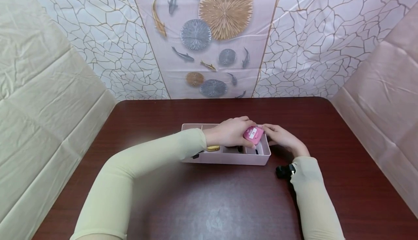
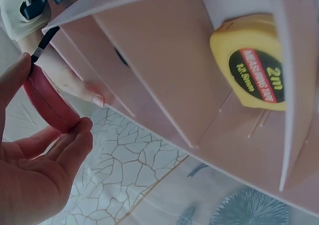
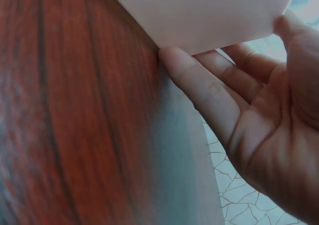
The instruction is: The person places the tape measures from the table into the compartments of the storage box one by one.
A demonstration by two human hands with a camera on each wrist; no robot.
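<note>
My left hand (image 1: 230, 133) pinches a pink tape measure (image 1: 253, 135) between thumb and fingertips, above the right end of a pale pink divided box (image 1: 228, 159). The tape measure has a white label, and a black strap (image 2: 47, 43) shows at its end in the left wrist view. At the box's back right corner my right hand (image 1: 282, 137) grips the wall, with fingertips at the rim and lower edge. A yellow tape measure (image 2: 256, 68) lies in a compartment further left. My left arm hides part of the box.
The box stands on a dark reddish-brown table (image 1: 215, 203). Small black items (image 1: 240, 148) lie in its right compartments, mostly hidden. A black camera (image 1: 285, 171) sits at my right wrist. Patterned cloth (image 1: 209, 77) hangs behind the table, and plain cloth at both sides.
</note>
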